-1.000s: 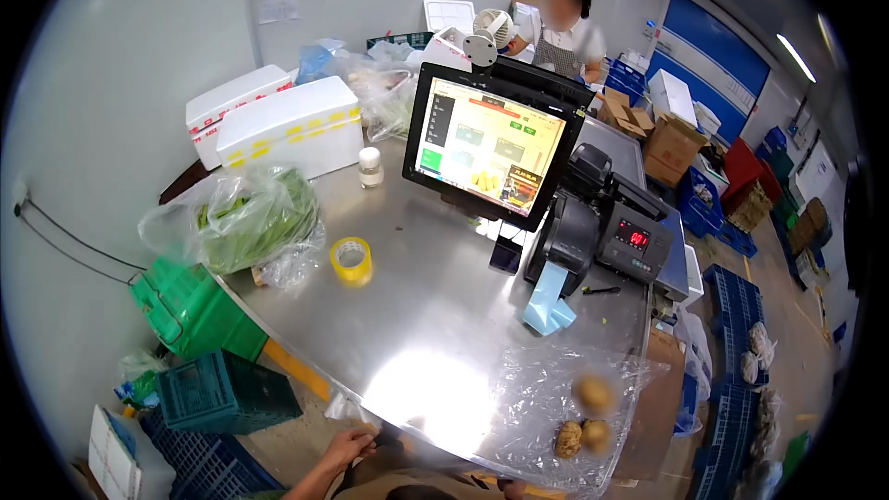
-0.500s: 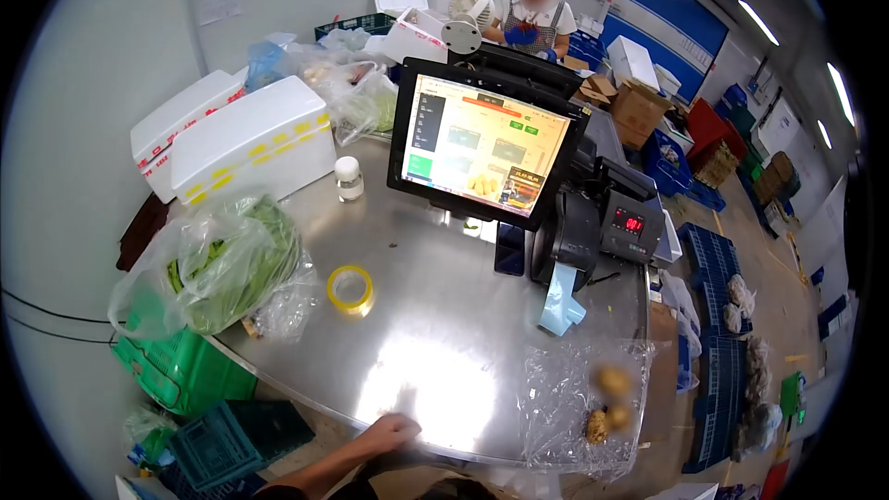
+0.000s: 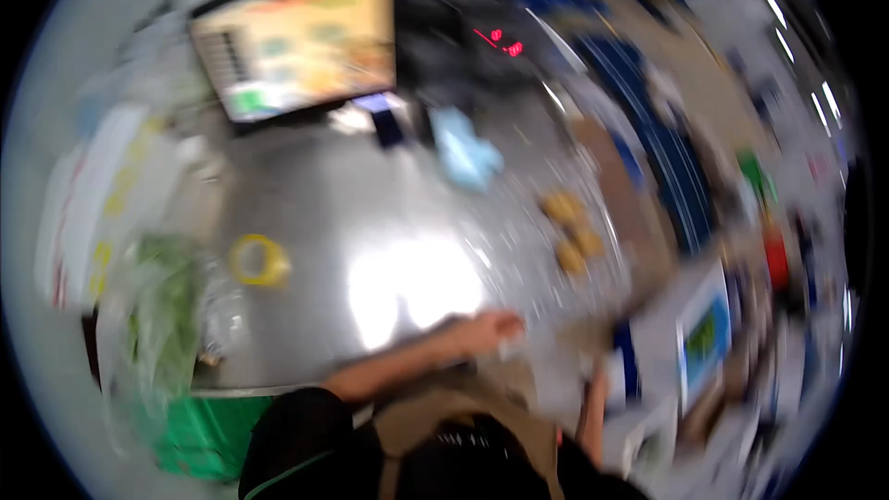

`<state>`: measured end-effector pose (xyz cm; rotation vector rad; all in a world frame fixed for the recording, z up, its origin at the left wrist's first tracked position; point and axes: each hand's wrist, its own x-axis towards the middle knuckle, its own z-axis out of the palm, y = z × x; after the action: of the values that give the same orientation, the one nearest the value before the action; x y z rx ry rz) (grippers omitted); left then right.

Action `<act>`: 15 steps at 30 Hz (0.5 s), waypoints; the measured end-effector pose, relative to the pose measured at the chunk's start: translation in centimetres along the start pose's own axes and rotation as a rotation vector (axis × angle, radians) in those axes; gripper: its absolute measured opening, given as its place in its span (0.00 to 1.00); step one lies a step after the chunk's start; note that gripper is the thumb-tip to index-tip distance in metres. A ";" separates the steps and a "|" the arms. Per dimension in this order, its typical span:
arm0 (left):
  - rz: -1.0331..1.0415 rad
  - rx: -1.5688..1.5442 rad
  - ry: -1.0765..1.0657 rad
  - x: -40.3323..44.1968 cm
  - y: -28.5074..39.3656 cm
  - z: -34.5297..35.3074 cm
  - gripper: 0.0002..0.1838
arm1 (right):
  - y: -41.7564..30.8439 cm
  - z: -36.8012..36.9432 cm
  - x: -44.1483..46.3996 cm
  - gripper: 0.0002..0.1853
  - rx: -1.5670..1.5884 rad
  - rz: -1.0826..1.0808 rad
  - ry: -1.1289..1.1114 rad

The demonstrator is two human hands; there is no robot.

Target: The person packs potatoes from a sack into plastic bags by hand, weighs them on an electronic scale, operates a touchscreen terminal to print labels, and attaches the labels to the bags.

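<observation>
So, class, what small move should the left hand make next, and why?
Probably ease forward to the clear plastic: the left hand is close to its near side, and the potato-like lumps lie on it. Blur hides the grip.

Wall: pale grey-blue, running down the left side.
Table: a broad metal top with a smooth grey surface, its near edge crossing the lower left.
Glare: a bright white patch on the middle of the metal, nearer the front edge.
Floor: beige-brown, with a yellowish line, at upper right.
Pallets: what look like dark blue slatted ones, smeared by blur, right of the table.
Lights: thin white streaks at upper right.
</observation>
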<state>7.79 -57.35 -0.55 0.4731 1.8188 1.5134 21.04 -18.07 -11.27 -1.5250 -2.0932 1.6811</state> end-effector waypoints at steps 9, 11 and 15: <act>0.335 0.153 -0.029 7.1 -0.9 6.5 0.36 | -9.5 5.6 -7.5 0.24 0.288 -0.245 -0.197; 0.302 0.139 -0.068 7.7 0.1 7.2 0.38 | -10.0 5.8 -7.5 0.23 0.283 -0.237 -0.247; 0.310 0.195 -0.117 8.0 0.2 11.4 0.32 | -8.3 3.7 -8.3 0.21 0.165 -0.256 -0.357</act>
<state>10.46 -43.99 -3.32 0.9555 1.8728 1.4758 17.88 -25.84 -2.27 -0.9199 -2.1209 2.0805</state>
